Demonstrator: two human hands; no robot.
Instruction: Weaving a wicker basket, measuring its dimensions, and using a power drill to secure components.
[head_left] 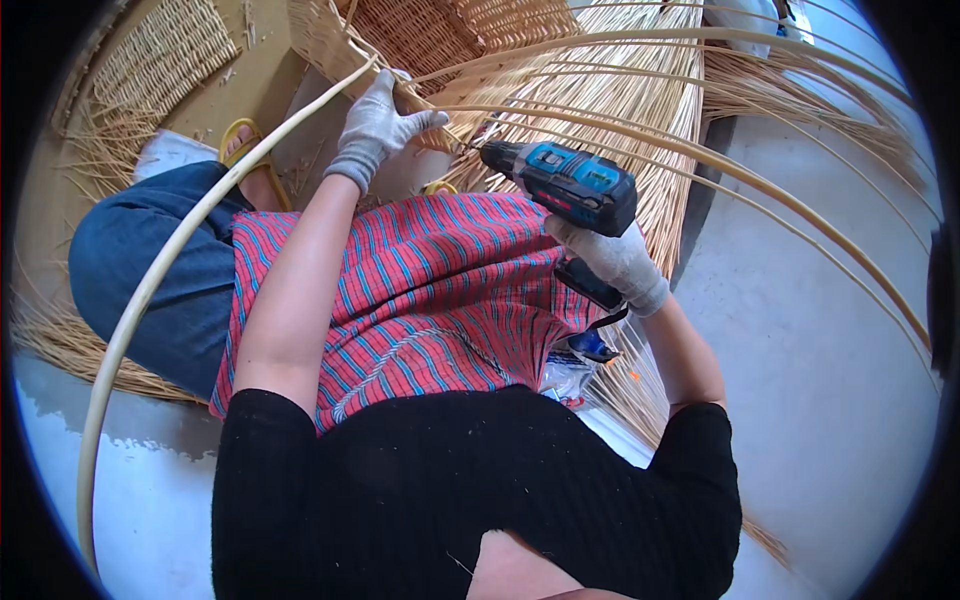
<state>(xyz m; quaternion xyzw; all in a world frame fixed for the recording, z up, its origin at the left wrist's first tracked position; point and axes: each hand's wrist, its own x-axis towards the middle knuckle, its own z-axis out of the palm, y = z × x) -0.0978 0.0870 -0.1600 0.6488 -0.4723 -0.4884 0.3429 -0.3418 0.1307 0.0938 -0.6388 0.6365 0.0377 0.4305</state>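
My gloved left hand (pixel 374 128) is closed on the edge of a woven rattan basket (pixel 470 24) at the top, where long bent rods meet. My gloved right hand (pixel 612 255) grips a blue and black cordless drill (pixel 570 180) by its handle, with its chuck pointing left toward the basket edge; I cannot tell whether the bit touches it. A thick pale rod (pixel 150 280) curves from the edge down the left side, and others (pixel 780 195) arc out to the right. A red striped cloth (pixel 400 280) covers my lap.
A pale woven panel (pixel 160 55) lies on a tan board at upper left. Large bundles of loose cane (pixel 650 110) lie behind the drill and at the left (pixel 55 335). A plastic bag with small items (pixel 570 380) sits beside my right thigh on the grey floor (pixel 810 420).
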